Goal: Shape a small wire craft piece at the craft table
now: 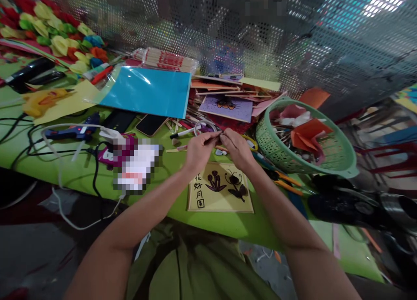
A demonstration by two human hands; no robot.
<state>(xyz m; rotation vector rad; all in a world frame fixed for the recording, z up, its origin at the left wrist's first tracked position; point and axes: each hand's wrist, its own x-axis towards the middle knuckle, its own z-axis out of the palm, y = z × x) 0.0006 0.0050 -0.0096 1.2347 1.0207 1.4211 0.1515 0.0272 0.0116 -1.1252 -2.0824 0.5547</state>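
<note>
Hands [219, 149] above card [220, 188], near table edge [208, 219]

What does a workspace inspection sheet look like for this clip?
Surface: lime-green table, crowded.
Job's things: thin stick-like piece pinched between both hands; yellow card with dark flower cut-outs below them.
Clutter: green plastic mesh basket of paper scraps, glossy blue sheet, blue glue gun, black phone, orange-handled scissors.
Hands: left hand and right hand, fingertips meeting on the piece.
Cables: white cable and black cables, trailing off the edge.
Surroundings: perforated metal screen.
</note>
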